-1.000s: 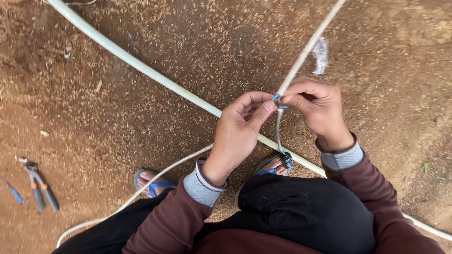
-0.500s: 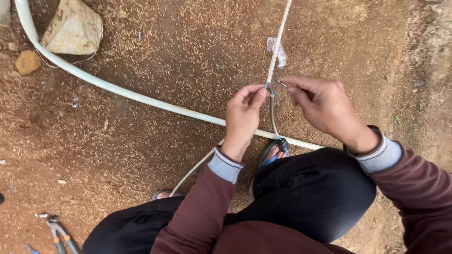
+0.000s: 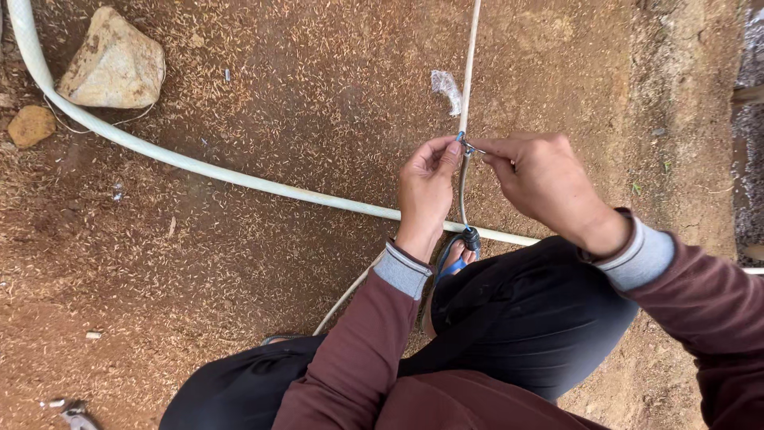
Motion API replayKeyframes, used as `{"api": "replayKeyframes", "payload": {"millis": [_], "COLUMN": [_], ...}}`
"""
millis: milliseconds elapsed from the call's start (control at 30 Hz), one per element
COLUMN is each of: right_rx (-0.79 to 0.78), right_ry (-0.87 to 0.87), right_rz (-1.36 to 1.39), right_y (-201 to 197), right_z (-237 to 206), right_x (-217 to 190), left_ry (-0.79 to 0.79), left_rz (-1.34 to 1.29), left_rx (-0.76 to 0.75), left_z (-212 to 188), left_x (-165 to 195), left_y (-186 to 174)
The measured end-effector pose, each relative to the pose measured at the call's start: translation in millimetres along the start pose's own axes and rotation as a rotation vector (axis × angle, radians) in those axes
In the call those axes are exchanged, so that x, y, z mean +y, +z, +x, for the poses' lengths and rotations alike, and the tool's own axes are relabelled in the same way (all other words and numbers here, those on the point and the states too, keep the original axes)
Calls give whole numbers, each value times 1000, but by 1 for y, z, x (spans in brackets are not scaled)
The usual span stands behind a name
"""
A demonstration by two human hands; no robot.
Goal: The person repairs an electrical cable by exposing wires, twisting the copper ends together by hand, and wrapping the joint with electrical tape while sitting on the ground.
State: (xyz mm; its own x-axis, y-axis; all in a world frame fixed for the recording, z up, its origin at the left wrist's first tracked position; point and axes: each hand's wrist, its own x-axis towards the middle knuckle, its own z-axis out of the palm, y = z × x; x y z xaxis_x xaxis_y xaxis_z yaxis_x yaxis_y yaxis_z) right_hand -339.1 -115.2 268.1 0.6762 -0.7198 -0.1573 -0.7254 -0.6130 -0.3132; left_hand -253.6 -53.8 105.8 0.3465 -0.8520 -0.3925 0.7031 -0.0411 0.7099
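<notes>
Pinching a small blue clip point(image 3: 461, 138) onto the thin white line point(image 3: 471, 64) between left hand point(image 3: 426, 187) and right hand point(image 3: 541, 179), both closed on it, just above the white pipe point(image 3: 199, 166), likely needing steady fingertip pressure.

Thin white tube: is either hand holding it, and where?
Both. Left hand and right hand pinch the thin white tube with their fingers at the small blue clip, above its black connector.

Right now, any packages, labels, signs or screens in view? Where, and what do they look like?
No labels, signs or screens.
Crumpled clear plastic scrap: possibly wrapper litter, on the dirt left of the thin white tube, just above the hands; small, whitish-translucent, no print visible.
</notes>
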Motion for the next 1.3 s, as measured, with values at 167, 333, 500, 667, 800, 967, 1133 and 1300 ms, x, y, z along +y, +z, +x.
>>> {"api": "replayKeyframes", "payload": {"millis": [167, 333, 500, 667, 800, 967, 1133, 1300], "right_rx": [91, 164, 364, 441, 413, 390, 445, 434], "right_ry": [18, 161, 240, 306, 338, 352, 479, 502], "right_rz": [-175, -236, -153, -84, -162, -163, 99, 169], "right_y": [10, 26, 47, 62, 63, 59, 66, 70], "right_z": [-4, -10, -14, -19, -21, -18, -18, -21], "right_x": [-20, -37, -46, -52, -53, -50, -50, -47], "left_ry": [22, 0, -5, 16, 13, 46, 79, 23], "left_rz": [-11, -26, -48, 65, 61, 65, 73, 19], "left_rx": [47, 60, 32, 45, 55, 47, 49, 41], "left_z": [1, 0, -3, -13, -16, -17, -17, -18], "left_x": [-5, -2, 6, 11, 12, 11, 9, 9], "left_y": [6, 12, 14, 16, 18, 19, 20, 18]}}
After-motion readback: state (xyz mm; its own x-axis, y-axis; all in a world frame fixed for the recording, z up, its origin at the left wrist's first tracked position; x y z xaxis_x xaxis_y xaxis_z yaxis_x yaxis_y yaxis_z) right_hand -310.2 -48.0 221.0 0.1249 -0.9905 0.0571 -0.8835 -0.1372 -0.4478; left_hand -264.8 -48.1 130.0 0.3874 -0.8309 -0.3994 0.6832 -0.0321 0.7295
